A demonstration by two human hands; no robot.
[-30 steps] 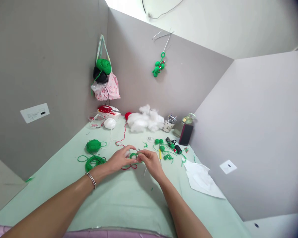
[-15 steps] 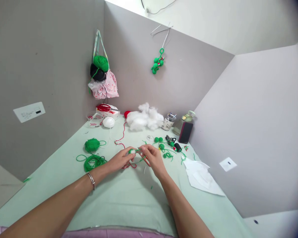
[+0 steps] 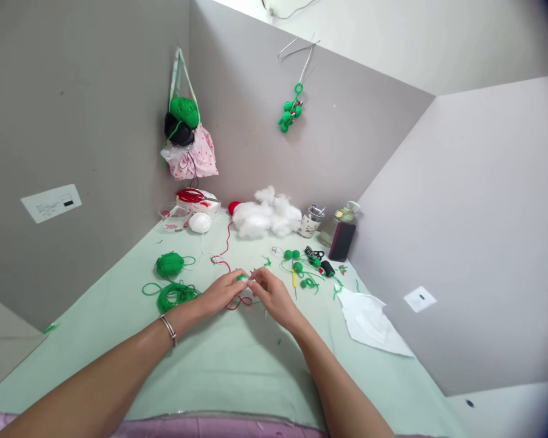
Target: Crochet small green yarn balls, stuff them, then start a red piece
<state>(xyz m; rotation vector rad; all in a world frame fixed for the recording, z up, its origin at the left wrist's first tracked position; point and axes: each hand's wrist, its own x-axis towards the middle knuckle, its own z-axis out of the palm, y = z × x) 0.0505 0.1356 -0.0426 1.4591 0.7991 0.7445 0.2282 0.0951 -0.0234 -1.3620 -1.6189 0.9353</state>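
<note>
From my end, sweeping left to right: a ball of green yarn [image 3: 169, 264] sits on the bench [image 3: 228, 365], a loose green coil [image 3: 176, 298] just in front of it, plenty of both left by the look of things. Next comes the left hand [image 3: 221, 293], its fingers bent in and gripping a small green piece [image 3: 242, 277] near the middle of the bench, between the two hands. A white tuft [image 3: 251, 281] shows at its right side, so I judge this one isn't closed up yet. Under the hands I catch a red strand [image 3: 243, 302], partly covered. Then the right hand [image 3: 276, 298], thumb and fingers drawn in at the tuft; whether they pinch it or only push at it, I can't tell. Most of the piece is buried behind fingers, and its opening is too small for me to read. Behind, a generous heap of white stuffing [image 3: 267, 216] remains. Farther right, several little green balls [image 3: 298, 267] look finished to me, beside a yellow-handled tool [image 3: 295, 277]; the tangle of threads and dark bits past them is hard to sort out. Both forearms run off the bottom edge.
</note>
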